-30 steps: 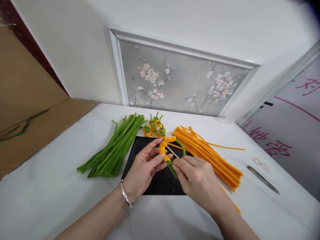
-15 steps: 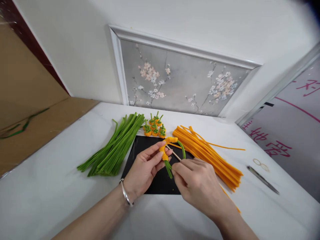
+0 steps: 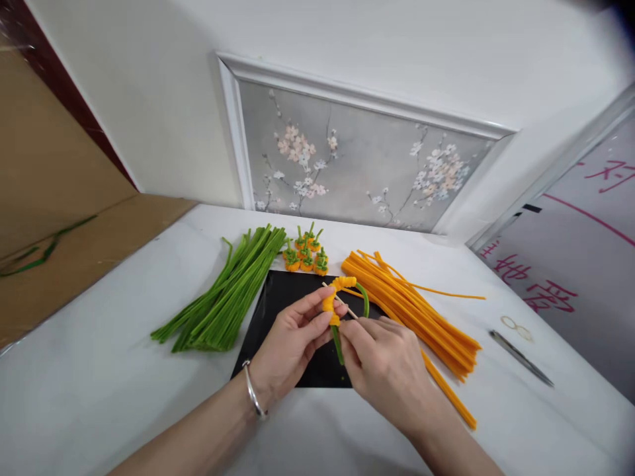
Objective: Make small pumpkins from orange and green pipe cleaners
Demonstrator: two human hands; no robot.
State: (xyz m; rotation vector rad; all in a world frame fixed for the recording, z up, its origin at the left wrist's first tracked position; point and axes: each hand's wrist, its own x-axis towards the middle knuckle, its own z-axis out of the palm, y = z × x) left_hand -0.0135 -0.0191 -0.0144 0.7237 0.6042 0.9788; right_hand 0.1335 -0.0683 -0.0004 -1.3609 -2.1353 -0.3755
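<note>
Thumb and fingers of my left hand (image 3: 297, 330) are closed on a curved orange coil of fuzzy pipe cleaner (image 3: 329, 304). A green pipe cleaner (image 3: 366, 301) comes out of the coil's upper end and bends down to my right hand. Green ends also hang below the coil. My right hand (image 3: 389, 363) is closed round a thin pale stick (image 3: 352, 313), which crosses the inside of the curve with its tip near my left fingers. Its fingertips also meet the green ends under the coil; their exact grip is hidden. Both hands are above a black mat (image 3: 275, 297).
Green pipe cleaners (image 3: 223, 304) lie bundled at left, orange ones (image 3: 417, 304) at right. Several small orange-and-green pumpkin-like pieces (image 3: 306, 259) stand behind the mat. A slim metal tool (image 3: 520, 358) and two pale rings (image 3: 516, 328) lie far right. A framed floral panel (image 3: 347, 152) is behind.
The coil has shifted slightly down and right. The stick's tip now shows farther up and left, past the coil's inner edge. My right hand has moved a little left and lower.
</note>
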